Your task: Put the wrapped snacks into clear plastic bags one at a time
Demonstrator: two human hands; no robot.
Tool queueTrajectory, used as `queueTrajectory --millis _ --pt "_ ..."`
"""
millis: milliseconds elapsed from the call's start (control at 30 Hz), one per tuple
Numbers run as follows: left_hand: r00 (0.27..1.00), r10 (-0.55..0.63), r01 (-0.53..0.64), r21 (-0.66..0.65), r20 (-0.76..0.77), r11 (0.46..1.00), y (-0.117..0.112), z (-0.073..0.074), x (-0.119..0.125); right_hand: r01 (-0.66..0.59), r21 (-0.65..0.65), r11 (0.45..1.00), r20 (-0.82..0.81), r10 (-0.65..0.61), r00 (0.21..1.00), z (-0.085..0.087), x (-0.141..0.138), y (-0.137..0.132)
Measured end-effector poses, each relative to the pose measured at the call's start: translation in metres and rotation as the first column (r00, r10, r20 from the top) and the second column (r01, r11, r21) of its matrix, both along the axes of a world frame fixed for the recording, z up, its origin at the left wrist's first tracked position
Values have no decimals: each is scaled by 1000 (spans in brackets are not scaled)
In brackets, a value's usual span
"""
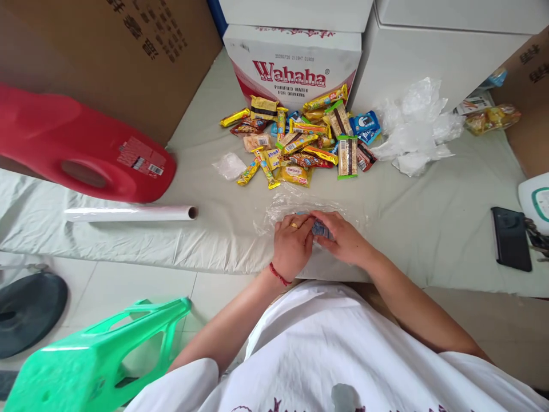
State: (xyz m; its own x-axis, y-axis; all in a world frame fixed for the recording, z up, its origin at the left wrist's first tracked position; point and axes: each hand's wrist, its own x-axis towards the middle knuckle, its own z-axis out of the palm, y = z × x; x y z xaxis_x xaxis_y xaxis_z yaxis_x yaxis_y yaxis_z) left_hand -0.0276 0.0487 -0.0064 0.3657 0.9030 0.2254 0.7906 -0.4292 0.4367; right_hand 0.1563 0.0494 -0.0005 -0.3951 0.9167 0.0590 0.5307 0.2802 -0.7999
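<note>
Both hands meet near the table's front edge over a sheet of clear plastic wrap. Between them lies a small blue packet, mostly covered by fingers. My left hand, with a ring and a red bracelet, is closed with its fingers curled on the packet's left side. From the right, my right hand pinches the packet between thumb and fingers. Just beyond the wrap is a pile of wrapped snacks in yellow, red, blue and green packaging.
Behind the snacks stands a Wahaha water carton. Crumpled clear plastic lies to the right, a phone farther right. At left are a red jug and a film roll. A green stool stands below.
</note>
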Motion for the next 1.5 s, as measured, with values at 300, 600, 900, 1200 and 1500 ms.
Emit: queueTrajectory --millis 300,600,900,1200,1500 --pt "986 -117 122 35 -121 992 -1 7 -9 257 -25 966 533 -204 821 3 15 77" --pt "970 -199 196 -32 -141 980 6 14 -8 57 -183 981 177 -24 984 6 14 83" --pt "991 -42 33 -70 -129 997 4 19 -8 49 30 998 -54 -47 997 18 -2 38" --pt "939 229 -180 -203 255 963 9 6 -19 -24 150 988 -74 36 997 -1 -18 -1" --pt "720 430 -115 -517 545 848 28 -7 -45 -121 132 984 173 97 980 -4 -26 -12"
